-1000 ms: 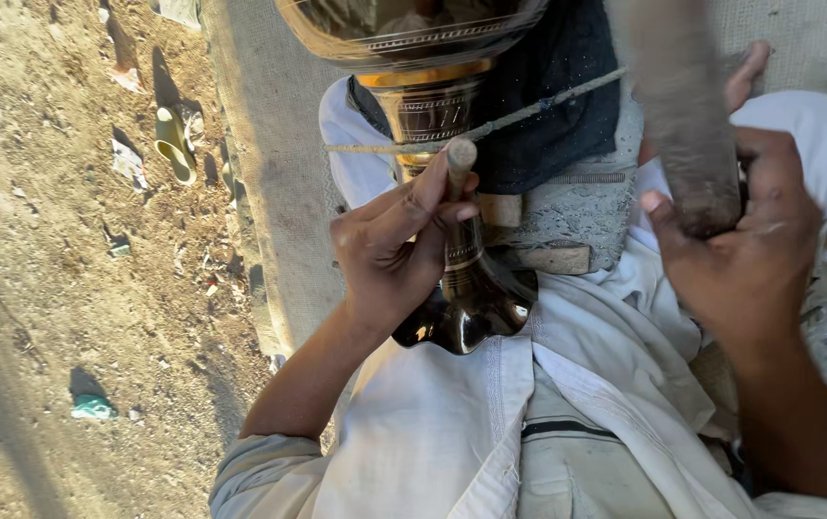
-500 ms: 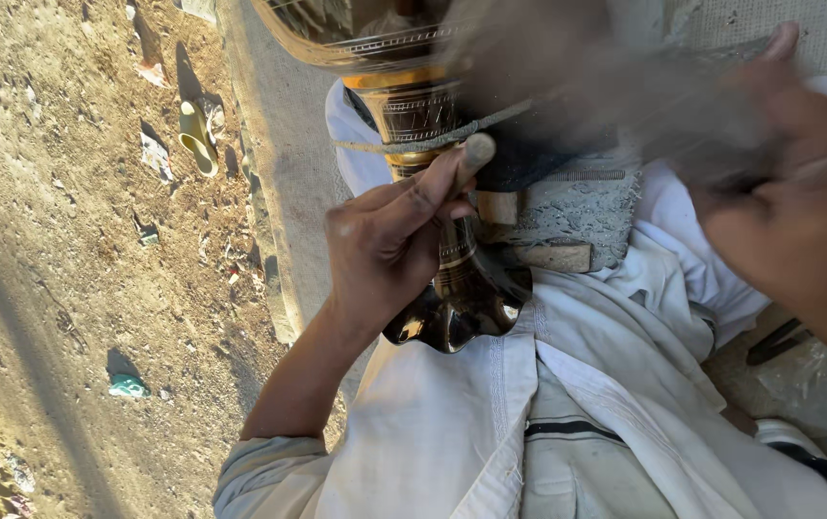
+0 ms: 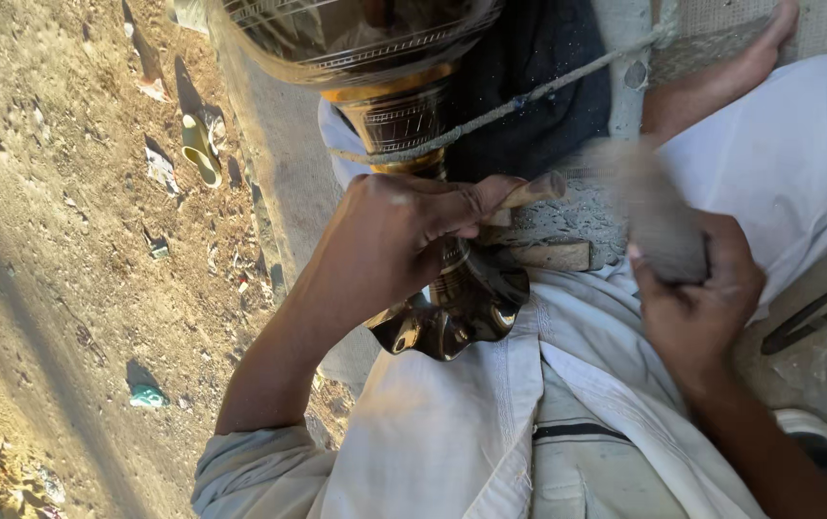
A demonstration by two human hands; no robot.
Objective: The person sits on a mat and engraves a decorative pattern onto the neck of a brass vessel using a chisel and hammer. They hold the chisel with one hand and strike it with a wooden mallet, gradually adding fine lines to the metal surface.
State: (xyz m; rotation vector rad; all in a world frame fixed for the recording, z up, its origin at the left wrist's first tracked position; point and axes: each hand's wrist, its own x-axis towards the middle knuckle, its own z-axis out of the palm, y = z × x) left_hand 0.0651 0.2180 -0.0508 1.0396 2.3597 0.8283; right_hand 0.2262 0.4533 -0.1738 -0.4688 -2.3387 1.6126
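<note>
A large engraved brass vessel lies across my lap, its scalloped foot pointing toward me. My left hand is closed on a short chisel, whose butt end sticks out to the right, and the hand rests over the vessel's stem. My right hand grips a grey mallet, blurred by motion, just right of the chisel's butt. The chisel's tip is hidden under my fingers.
A thin rope runs tight across the vessel's neck. A bare foot braces at top right. A rough grey block sits under the stem. Dark metal tools lie at right. Littered dirt ground fills the left side.
The mallet was upright at the right, swept across in a blur, and is now lower and close to the chisel's butt. My left hand stays on the chisel at the stem.
</note>
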